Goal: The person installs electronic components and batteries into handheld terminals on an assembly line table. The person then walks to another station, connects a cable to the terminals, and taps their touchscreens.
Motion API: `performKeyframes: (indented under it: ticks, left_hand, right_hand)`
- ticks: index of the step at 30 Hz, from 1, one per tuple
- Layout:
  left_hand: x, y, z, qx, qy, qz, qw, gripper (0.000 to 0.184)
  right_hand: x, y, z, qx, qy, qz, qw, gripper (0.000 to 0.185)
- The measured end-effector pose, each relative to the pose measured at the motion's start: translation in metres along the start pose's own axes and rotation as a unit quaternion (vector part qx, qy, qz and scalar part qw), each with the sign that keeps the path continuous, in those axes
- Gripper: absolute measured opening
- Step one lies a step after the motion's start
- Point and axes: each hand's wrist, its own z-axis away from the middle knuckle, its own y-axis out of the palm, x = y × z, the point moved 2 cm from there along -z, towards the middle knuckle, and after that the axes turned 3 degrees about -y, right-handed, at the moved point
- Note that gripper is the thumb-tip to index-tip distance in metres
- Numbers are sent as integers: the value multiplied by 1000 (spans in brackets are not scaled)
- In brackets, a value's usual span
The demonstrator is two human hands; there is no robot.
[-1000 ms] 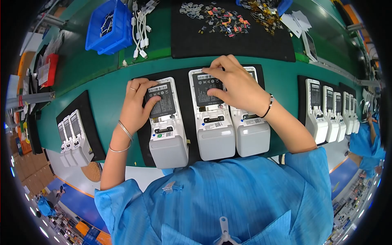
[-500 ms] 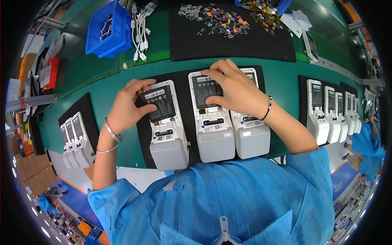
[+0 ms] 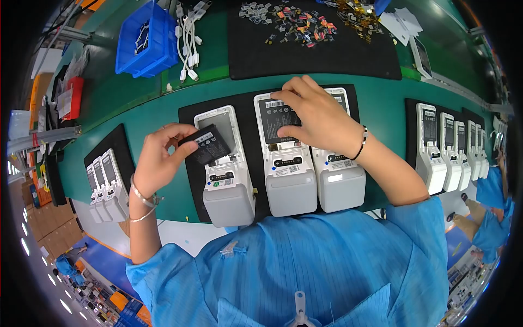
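My left hand (image 3: 159, 159) pinches a black battery (image 3: 211, 146) between thumb and fingers, tilted over the left white-and-grey handheld device (image 3: 229, 203). That device's grey battery bay (image 3: 223, 124) is exposed above it. My right hand (image 3: 326, 119) lies over the middle device (image 3: 292, 195), thumb and fingertips at the edges of the black battery (image 3: 277, 121) seated there. Its palm side is hidden, and the hand covers part of the right device (image 3: 342, 189). All three devices lie back up on a black mat (image 3: 255, 163).
More devices stand in rows at the left (image 3: 109, 182) and right (image 3: 434, 152). Further back are a blue bin (image 3: 144, 46), white cables (image 3: 188, 43), a black mat (image 3: 316, 61) with small loose parts (image 3: 310, 27), and white papers (image 3: 402, 24). People in blue work at the far right.
My left hand has drawn the battery out of the left device's bay, moving it down and left and tilting it. The right hand stays on the middle device's battery.
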Motion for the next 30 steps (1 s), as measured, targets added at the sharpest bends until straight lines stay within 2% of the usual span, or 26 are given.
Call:
performKeyframes:
  ticks: [2,6,12,15,18,21,22,25,28,30]
  left_hand:
    - [12,5,-6,-38,-17,50,998,22]
    - [10,14,-18,-68,77,-62,993,23]
    - [16,13,-23,-38,43,-78,995,26]
    - [13,14,-26,-24,65,-134,989,35]
    - [7,23,-24,-32,132,-182,974,51]
    - [-9,26,-18,-63,181,-297,935,63]
    - [-8,27,-18,-46,155,-276,947,69]
    - [-13,28,-15,-11,97,-328,940,66]
    - [-23,39,-12,-2,125,-454,882,60]
    - [-25,44,-11,-5,130,-467,875,56]
  right_hand:
    - [0,-3,-3,10,-1,6,1000,57]
    - [4,-3,-5,15,6,22,1000,57]
    - [2,-2,-5,-5,-30,37,999,52]
    - [0,0,-4,-13,-27,23,999,52]
    - [4,-2,-5,26,5,23,999,57]
    - [5,-2,-5,28,-1,31,999,58]
    - [6,-2,-6,31,-6,36,999,58]
    - [6,-4,-9,42,-21,51,998,58]
    - [5,-5,-13,59,-33,85,994,59]
    - [9,-3,-12,64,-41,123,990,60]
